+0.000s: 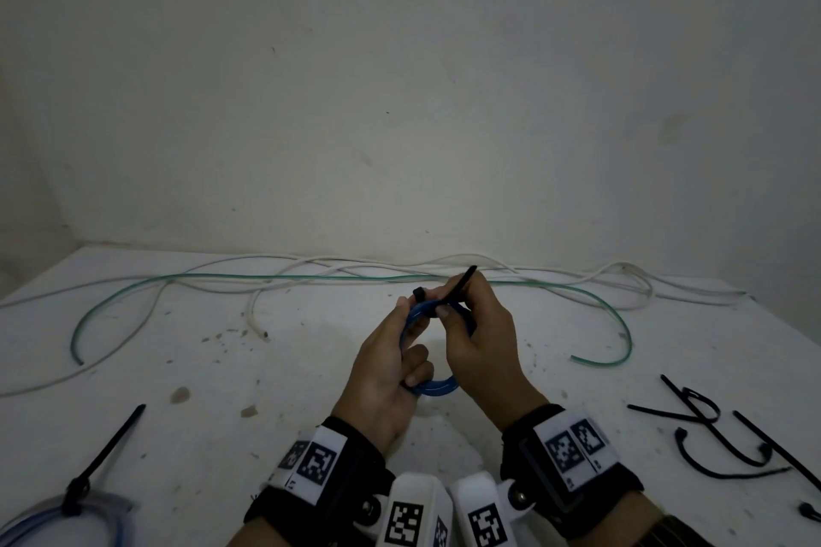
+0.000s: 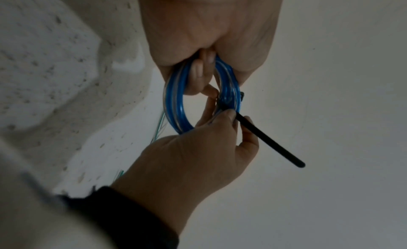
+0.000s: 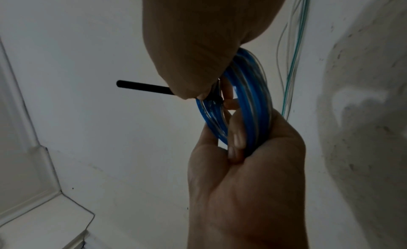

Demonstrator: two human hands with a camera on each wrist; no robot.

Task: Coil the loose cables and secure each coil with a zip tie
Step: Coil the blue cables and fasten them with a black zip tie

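Note:
A small coil of blue cable (image 1: 437, 389) is held upright above the white table (image 1: 266, 369). My left hand (image 1: 400, 351) grips the coil's near and left side with curled fingers. A black zip tie (image 1: 462, 280) crosses the coil's top, its head (image 1: 419, 292) sticking up on the left. My right hand (image 1: 471, 324) pinches the tie's strap close to the coil, and the tail points up and away. In the left wrist view the blue coil (image 2: 176, 99) hangs from my left hand (image 2: 209, 35), and the tie's tail (image 2: 270, 141) juts past my right hand (image 2: 198, 157). The right wrist view shows the tail (image 3: 143, 87) and coil (image 3: 249, 96).
A long green cable (image 1: 311, 278) and white cables (image 1: 377, 264) lie loose along the table's far edge by the wall. A tied blue coil (image 1: 57, 515) with a black tie (image 1: 106, 453) sits at the near left. Several spare black zip ties (image 1: 711, 426) lie at the near right.

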